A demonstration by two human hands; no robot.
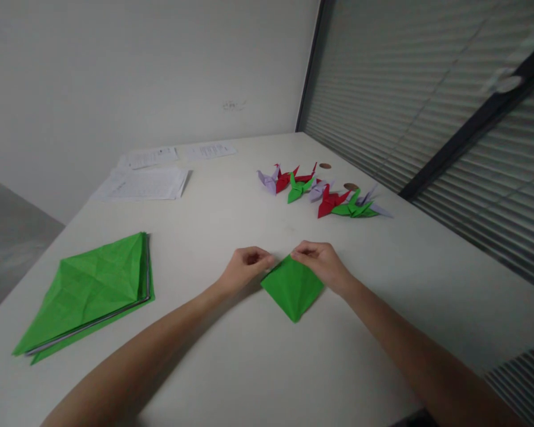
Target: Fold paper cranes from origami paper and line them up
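Observation:
A small folded green paper [292, 289] lies on the white table [258, 367], shaped like a diamond with its point toward me. My left hand [244, 270] is curled at the paper's upper left edge, fingers pinched against it. My right hand [321, 263] is closed on the paper's top corner and right edge. Both forearms reach in from the bottom of the view.
A stack of creased green sheets [91, 290] lies at the left. Several folded paper cranes [323, 193], red, green and lilac, sit at the back right. Printed white papers [145, 181] lie at the back left. Window blinds [427, 107] run along the right.

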